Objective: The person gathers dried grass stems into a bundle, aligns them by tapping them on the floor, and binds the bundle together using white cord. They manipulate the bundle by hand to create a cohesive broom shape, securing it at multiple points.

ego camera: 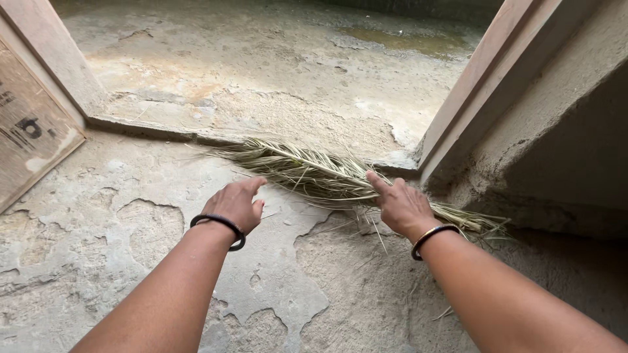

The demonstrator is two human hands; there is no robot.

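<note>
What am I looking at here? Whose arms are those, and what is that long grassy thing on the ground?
There is one picture, taken by a small camera worn on a person's head, so you see what that person sees when looking down. The two arms belong to that person. The left hand is open with the palm down, reaching toward a bundle of dry grass, like a broom made of long pale stalks. It hovers near the bundle and does not hold it. The right hand rests on the bundle; whether the fingers grip it, I cannot tell. Each wrist wears a dark bangle. The bundle lies across a cracked, patchy cement floor, right at a doorway that opens onto rough ground outside. A brown board leans at the left edge.
</note>
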